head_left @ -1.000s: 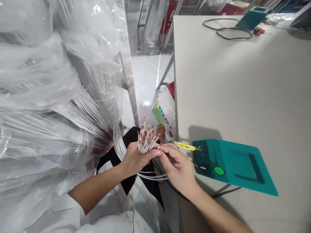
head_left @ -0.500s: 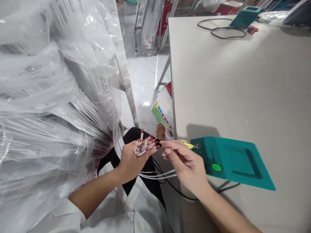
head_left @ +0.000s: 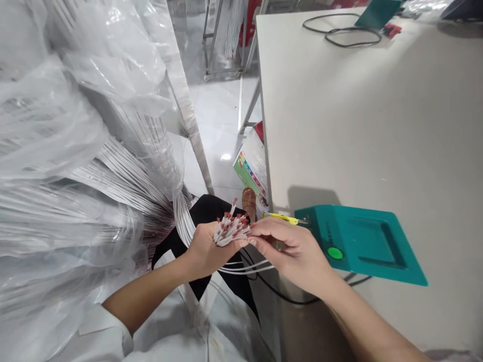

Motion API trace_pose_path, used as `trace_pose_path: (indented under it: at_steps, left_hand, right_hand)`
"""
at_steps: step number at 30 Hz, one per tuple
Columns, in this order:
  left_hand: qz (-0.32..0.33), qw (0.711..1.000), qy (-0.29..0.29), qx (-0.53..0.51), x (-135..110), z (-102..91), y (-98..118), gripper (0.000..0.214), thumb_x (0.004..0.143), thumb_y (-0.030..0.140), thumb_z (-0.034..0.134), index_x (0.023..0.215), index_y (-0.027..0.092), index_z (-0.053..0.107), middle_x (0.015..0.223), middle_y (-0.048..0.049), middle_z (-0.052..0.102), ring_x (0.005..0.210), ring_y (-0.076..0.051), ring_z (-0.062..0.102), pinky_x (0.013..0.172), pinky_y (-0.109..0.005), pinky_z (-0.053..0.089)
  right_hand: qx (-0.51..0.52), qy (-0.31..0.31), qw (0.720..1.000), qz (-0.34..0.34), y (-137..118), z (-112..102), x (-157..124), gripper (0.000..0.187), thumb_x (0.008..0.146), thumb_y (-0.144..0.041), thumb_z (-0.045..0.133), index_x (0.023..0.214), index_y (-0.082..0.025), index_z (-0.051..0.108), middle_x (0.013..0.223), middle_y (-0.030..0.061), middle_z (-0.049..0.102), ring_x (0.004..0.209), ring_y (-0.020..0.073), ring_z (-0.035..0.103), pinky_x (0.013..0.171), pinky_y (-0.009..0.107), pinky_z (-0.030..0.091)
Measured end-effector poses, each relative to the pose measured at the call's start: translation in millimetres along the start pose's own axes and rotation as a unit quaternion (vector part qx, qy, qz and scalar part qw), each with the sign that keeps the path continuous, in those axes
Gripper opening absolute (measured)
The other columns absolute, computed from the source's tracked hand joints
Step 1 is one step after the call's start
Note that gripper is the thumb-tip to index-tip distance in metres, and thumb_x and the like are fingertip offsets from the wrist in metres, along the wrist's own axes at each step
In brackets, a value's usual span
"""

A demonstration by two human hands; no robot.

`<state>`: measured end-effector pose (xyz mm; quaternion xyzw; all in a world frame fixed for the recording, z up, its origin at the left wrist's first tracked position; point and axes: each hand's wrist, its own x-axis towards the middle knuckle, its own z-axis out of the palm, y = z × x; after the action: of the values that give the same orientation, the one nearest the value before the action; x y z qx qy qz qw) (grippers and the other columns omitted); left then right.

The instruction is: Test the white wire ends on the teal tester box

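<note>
My left hand point(head_left: 206, 254) is closed round a bundle of thin white cables point(head_left: 229, 230), whose reddish ends stick up above the fist. Against the right side of that bundle, the thumb and forefinger of my right hand point(head_left: 289, 249) pinch at a cable end. The tip of what they pinch is mostly hidden. A few white cables point(head_left: 245, 270) run below the left fist across to the underside of my right hand. Just beyond the right fingers, a yellow-handled clip or tool point(head_left: 283, 218) projects from a teal device point(head_left: 370, 241) with a green round button point(head_left: 335, 253).
Large bunches of white cables point(head_left: 109, 176) wrapped in clear plastic fill the left side. The grey table point(head_left: 339, 125) has its edge just right of my hands. At its far end are a looped black cord point(head_left: 350, 45) and another teal device point(head_left: 377, 12). A printed box point(head_left: 249, 171) stands on the floor.
My right hand has moved in to the bundle, its fingertips now touching the bundle's right edge. My left hand has shifted slightly right, and the view has tilted a little.
</note>
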<state>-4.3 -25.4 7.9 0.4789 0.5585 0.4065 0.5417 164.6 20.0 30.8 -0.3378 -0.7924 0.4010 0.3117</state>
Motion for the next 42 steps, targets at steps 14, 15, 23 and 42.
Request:
trace_pose_path:
  at_steps: [14,15,23,42]
  left_hand:
    - [-0.058,0.998,-0.037,-0.008,4.8,-16.0,14.0,0.033,0.073,0.044,0.062,0.068,0.011,0.063,0.044,0.0039,0.043,0.041,-0.006,0.039,0.04,-0.019,0.03]
    - [-0.058,0.998,-0.025,-0.002,4.4,-15.9,17.0,0.033,0.073,0.044,0.063,0.069,0.011,0.063,0.044,0.0038,0.044,0.041,-0.006,0.039,0.04,-0.019,0.031]
    - [-0.05,0.999,-0.016,0.003,5.6,-5.7,20.6,0.03,0.068,0.04,0.068,0.064,0.011,0.065,0.05,0.0019,0.048,0.046,-0.007,0.041,0.044,-0.02,0.034]
    - [-0.086,0.982,-0.075,-0.152,7.9,-13.9,-7.7,0.035,0.062,0.044,0.073,0.07,0.011,0.064,0.049,0.0033,0.046,0.043,-0.005,0.036,0.042,-0.02,0.027]
  right_hand:
    - [-0.319,0.047,0.919,-0.227,15.1,3.6,-11.6,0.023,0.084,-0.014,0.05,0.093,-0.025,0.068,0.094,0.0033,0.072,0.074,0.0159,0.067,0.065,0.029,0.056]
    - [-0.305,0.062,0.928,-0.204,14.9,2.1,-11.2,0.022,0.083,-0.015,0.052,0.094,-0.025,0.068,0.094,0.0038,0.072,0.077,0.0167,0.068,0.067,0.03,0.056]
    - [-0.067,0.077,0.994,-0.034,-4.1,-10.4,-1.1,0.018,0.083,-0.019,0.055,0.098,-0.023,0.064,0.091,0.0045,0.07,0.082,0.0149,0.066,0.072,0.026,0.054]
    - [0.333,0.106,0.924,0.153,3.7,38.7,-1.6,0.019,0.075,-0.037,0.065,0.071,-0.018,0.069,0.076,0.0028,0.06,0.055,0.0076,0.052,0.041,0.02,0.042]
